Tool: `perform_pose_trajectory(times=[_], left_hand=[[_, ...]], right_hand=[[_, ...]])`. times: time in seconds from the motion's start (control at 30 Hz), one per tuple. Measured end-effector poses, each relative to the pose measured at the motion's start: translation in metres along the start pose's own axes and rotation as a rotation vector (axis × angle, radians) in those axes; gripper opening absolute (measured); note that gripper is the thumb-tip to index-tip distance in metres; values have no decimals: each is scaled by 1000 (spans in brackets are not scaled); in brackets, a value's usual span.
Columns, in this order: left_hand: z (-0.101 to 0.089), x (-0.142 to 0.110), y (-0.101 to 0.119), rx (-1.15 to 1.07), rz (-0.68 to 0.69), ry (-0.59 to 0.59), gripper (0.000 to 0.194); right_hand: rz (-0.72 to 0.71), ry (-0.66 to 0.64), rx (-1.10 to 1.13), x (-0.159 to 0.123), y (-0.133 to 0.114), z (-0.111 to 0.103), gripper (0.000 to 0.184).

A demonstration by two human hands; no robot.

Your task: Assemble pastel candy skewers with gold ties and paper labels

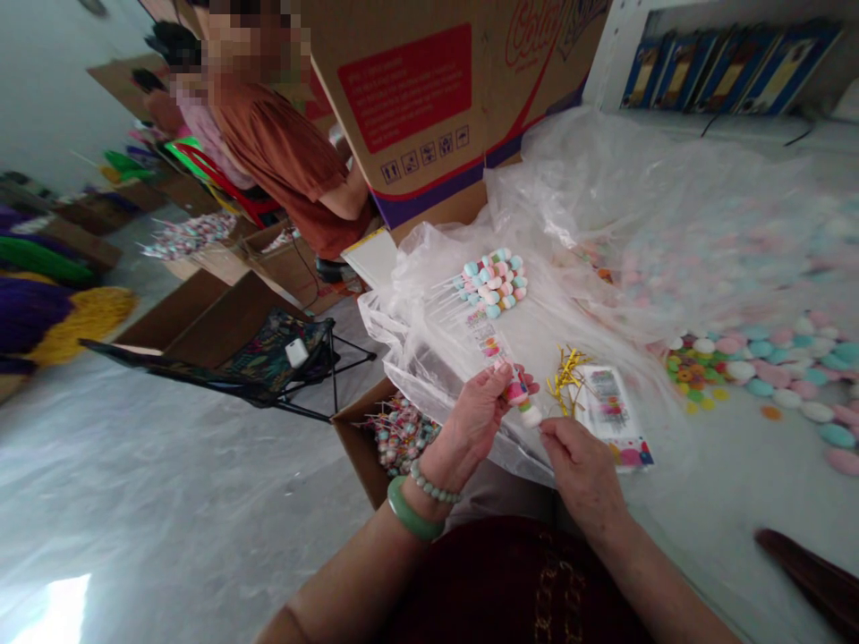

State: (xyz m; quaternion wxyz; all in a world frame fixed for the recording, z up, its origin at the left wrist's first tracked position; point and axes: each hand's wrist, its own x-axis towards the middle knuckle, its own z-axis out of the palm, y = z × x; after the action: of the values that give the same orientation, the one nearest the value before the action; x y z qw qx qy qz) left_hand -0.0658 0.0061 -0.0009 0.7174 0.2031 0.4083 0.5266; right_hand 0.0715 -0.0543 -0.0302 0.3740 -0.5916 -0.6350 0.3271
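My left hand point(484, 401) is wrapped round a candy skewer point(523, 407), which has a printed clear wrapper about part of it. The wrapper's printed end point(487, 335) sticks out beyond my fingers, toward the far side. At the skewer's near white end, my right hand point(582, 461) is closed in a pinch; whatever its fingertips hold is hidden. Just beyond my right hand lie gold twist ties point(567, 380) and a stack of printed clear bags point(608, 407). A pile of pink, white and blue candy skewers point(493, 282) rests farther off, sticks pointing left.
Loose pastel candies point(771, 358) and gummy rings point(698, 371) spread over the right of the table, partly under plastic sheeting point(570, 170). Wrapped skewers fill a cardboard box point(359, 452) below the table edge. A folding chair point(288, 358) stands left. A co-worker point(288, 152) sits beyond, beside a large carton point(429, 98).
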Motion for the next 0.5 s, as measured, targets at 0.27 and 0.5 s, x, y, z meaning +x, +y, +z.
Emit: perform_pose_trajectory(times=[0.27,0.5], left_hand=[[-3,-2,-15,80,-50,-34,27],[0,-2,-18,-9,-157,-99,25]], right_hand=[[549,-159,880,17,-11,3,19],[456,-28,744,23,-11,14,17]])
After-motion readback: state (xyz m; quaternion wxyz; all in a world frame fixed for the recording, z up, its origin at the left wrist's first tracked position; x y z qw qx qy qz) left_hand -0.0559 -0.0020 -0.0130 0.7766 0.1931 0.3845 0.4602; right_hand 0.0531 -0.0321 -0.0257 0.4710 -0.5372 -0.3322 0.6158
